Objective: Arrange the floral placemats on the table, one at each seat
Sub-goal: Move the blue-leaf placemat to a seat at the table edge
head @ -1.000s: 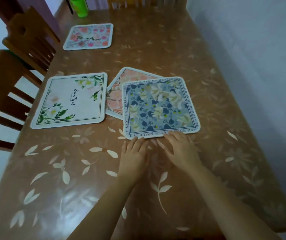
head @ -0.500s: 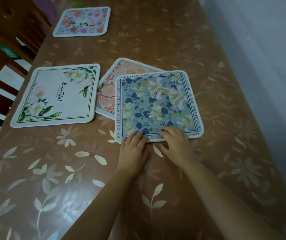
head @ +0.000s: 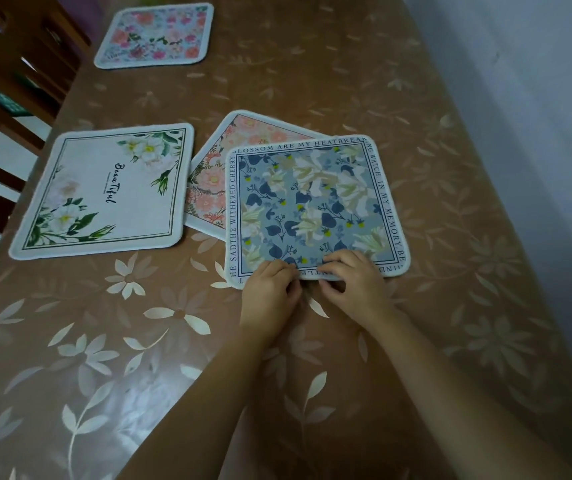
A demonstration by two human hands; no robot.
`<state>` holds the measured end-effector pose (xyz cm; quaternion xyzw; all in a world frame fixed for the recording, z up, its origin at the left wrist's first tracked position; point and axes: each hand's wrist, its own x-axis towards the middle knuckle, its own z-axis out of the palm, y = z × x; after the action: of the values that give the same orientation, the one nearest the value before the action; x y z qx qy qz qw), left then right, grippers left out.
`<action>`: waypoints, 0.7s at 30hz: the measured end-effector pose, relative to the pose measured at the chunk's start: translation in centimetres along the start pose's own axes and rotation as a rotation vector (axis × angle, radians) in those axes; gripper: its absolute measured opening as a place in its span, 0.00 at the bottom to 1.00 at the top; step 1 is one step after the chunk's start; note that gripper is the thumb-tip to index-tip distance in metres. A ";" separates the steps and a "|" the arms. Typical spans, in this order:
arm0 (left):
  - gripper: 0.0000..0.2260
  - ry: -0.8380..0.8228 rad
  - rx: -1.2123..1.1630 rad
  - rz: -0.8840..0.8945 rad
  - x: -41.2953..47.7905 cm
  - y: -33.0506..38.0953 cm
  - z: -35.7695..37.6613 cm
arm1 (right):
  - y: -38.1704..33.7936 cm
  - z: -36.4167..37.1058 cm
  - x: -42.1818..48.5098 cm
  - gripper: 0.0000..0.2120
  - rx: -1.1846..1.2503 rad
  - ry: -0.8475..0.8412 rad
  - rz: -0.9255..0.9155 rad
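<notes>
A blue floral placemat (head: 312,206) with a lettered border lies on the brown table (head: 312,81), overlapping a peach floral placemat (head: 215,181) beneath it. My left hand (head: 270,296) and my right hand (head: 357,282) both pinch the blue mat's near edge, fingers on top and thumbs tucked under. A white placemat (head: 104,192) with green leaves and the word "Beautiful" sits to the left. Far off at the upper left lies a pink-flowered placemat (head: 154,34).
Wooden chairs (head: 11,98) stand along the table's left side. A pale wall (head: 537,116) runs close along the right edge. The tablecloth has a printed leaf and flower pattern.
Both hands slid forward from the bare table onto the blue mat's near edge and closed on it. The view has dipped closer to the mats.
</notes>
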<state>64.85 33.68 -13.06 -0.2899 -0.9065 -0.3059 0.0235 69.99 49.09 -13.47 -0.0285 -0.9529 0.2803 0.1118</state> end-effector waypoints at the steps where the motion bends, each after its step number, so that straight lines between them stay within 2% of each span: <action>1: 0.05 -0.001 -0.005 -0.020 0.1 0.2 -0.1 | -0.1 -0.1 0.0 0.08 0.003 0.000 0.005; 13: 0.06 0.025 -0.105 -0.152 -4.8 0.3 -2.2 | -1.1 -2.7 -4.5 0.06 -0.031 -0.075 -0.039; 21: 0.05 -0.041 -0.112 -0.234 -10.7 -0.1 -3.9 | -1.5 -4.2 -9.5 0.04 -0.054 -0.127 -0.057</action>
<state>73.14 25.97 -12.33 -0.1892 -0.9159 -0.3509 -0.0469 80.17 48.88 -11.10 0.0135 -0.9657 0.2527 0.0585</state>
